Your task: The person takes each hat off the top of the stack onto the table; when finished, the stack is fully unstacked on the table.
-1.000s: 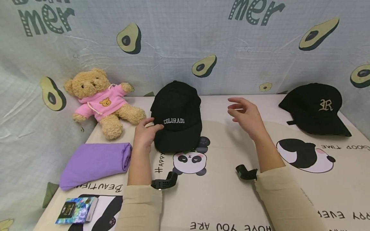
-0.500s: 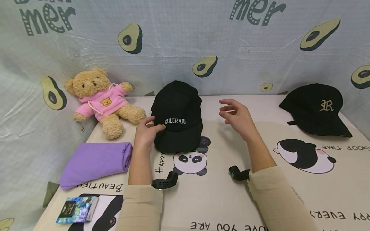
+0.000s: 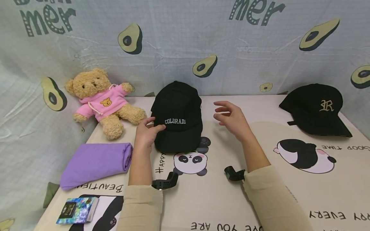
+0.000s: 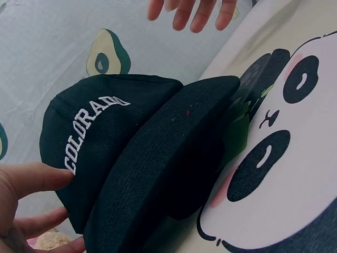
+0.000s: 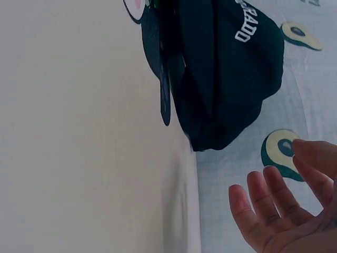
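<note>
A black baseball cap (image 3: pixel 177 106) with COLORADO in white letters stands at the back middle of the table, brim toward me. My left hand (image 3: pixel 145 133) holds its left side, thumb across the front panel beside the lettering and fingers at the side edge. Up close in the left wrist view, the thumb tip (image 4: pixel 60 178) lies by the letter C. To the cap's right my right hand (image 3: pixel 231 118) hovers apart from it, palm toward it and fingers loosely bent. The right wrist view shows nothing between the fingers (image 5: pixel 268 203) and thumb.
A teddy bear (image 3: pixel 105 99) in a pink hoodie sits back left, with a folded purple cloth (image 3: pixel 96 163) in front. Nearer lies a small blue-patterned book (image 3: pixel 76 210). Another black cap (image 3: pixel 316 109) with an R stands far right. Behind everything hangs an avocado-print curtain (image 3: pixel 170 38).
My right hand has moved left toward the COLORADO cap and slightly nearer to me. The left hand and the cap have hardly shifted.
</note>
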Demonstrator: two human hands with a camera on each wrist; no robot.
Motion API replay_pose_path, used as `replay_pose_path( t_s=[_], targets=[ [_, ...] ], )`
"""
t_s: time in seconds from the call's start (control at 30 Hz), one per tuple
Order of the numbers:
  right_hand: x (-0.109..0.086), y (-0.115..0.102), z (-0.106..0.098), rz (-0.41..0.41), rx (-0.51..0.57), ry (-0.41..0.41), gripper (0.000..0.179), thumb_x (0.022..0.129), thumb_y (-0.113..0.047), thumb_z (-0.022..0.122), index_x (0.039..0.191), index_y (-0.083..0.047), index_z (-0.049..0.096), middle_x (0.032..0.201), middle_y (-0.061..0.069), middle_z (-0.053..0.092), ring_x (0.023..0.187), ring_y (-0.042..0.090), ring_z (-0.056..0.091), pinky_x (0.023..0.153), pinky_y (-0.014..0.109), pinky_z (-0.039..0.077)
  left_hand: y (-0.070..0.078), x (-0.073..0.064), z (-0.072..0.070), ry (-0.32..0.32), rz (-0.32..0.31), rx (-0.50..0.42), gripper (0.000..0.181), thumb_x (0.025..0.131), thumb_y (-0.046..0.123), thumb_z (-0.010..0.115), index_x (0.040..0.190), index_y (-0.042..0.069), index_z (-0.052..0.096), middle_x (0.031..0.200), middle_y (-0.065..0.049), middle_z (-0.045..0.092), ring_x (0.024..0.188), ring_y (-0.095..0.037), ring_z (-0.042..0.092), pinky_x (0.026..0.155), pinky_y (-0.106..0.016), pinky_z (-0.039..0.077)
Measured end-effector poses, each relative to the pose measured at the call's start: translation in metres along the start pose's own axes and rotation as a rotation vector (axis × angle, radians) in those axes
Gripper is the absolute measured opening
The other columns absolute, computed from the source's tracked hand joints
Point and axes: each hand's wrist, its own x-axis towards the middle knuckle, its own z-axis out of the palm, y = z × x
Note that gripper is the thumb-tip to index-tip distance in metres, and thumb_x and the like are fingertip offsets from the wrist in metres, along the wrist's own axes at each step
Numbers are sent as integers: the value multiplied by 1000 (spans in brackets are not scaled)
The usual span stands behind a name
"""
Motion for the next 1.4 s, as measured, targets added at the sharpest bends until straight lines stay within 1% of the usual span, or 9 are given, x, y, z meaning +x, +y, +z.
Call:
replay_pose_path(
  t_s=[0.17, 0.4, 0.53, 0.63, 0.8, 0.9, 1.03, 1.23, 1.4],
  targets=[
    [1, -2, 7, 4, 15, -30, 51, 99, -12, 66, 149, -15, 55, 141, 21, 59, 124, 35, 63, 97, 49, 57, -1, -1, -1, -1, -6, 4, 67, 92, 10, 71, 154, 8, 46, 147, -23, 47, 128, -32, 48, 112, -45, 39],
    [4, -4, 16, 17, 15, -51, 52, 97, -13, 68, 148, -17, 56, 143, 20, 59, 123, 35, 64, 93, 45, 58, 0, -1, -1, 2, -1, 9, 67, 92, 11, 71, 154, 8, 46, 145, -22, 47, 124, -31, 50, 108, -44, 41],
    [5, -5, 22, 30, 6, -74, 54, 96, -12, 69, 148, -19, 56, 145, 19, 57, 125, 35, 63, 90, 43, 59, 1, 0, 0, 5, 0, 13, 67, 92, 10, 71, 154, 8, 45, 146, -23, 47, 126, -32, 49, 111, -45, 40],
    [5, -5, 27, 40, 8, -91, 57, 95, -11, 69, 150, -19, 53, 148, 18, 54, 127, 35, 61, 91, 45, 59, 0, 0, 0, 6, -3, 15, 67, 92, 10, 71, 155, 7, 44, 148, -23, 45, 128, -34, 48, 113, -47, 39],
    [5, -5, 32, 41, 38, -130, 63, 94, -8, 69, 153, -18, 50, 153, 19, 49, 129, 37, 59, 94, 49, 59, 1, 0, 1, 5, 3, 27, 67, 93, 11, 71, 154, 7, 45, 147, -23, 45, 127, -33, 48, 112, -46, 40],
    [6, -4, 36, 32, 47, -161, 64, 94, -8, 70, 153, -19, 49, 155, 19, 47, 131, 37, 58, 95, 50, 59, 1, 1, 1, 8, 10, 28, 67, 92, 11, 71, 154, 7, 45, 147, -23, 45, 126, -33, 48, 110, -46, 40],
    [7, -3, 39, 31, 45, -185, 66, 93, -8, 71, 153, -21, 49, 156, 17, 46, 133, 37, 58, 94, 47, 59, 1, 1, 3, 5, 12, 21, 67, 92, 10, 71, 154, 7, 45, 147, -24, 45, 125, -33, 49, 111, -46, 41],
    [5, -1, 44, 34, 67, -227, 67, 93, -6, 70, 155, -17, 46, 156, 20, 44, 128, 37, 60, 90, 43, 61, 0, 0, 4, 10, 2, 25, 67, 93, 10, 71, 154, 7, 45, 147, -24, 45, 126, -34, 48, 112, -47, 40],
    [3, -1, 48, 31, 79, -222, 66, 93, -6, 70, 154, -15, 48, 155, 21, 44, 126, 38, 60, 91, 45, 61, 0, -1, 5, 14, -1, 27, 66, 93, 11, 70, 154, 8, 45, 148, -24, 44, 127, -34, 47, 112, -47, 40]
  ],
)
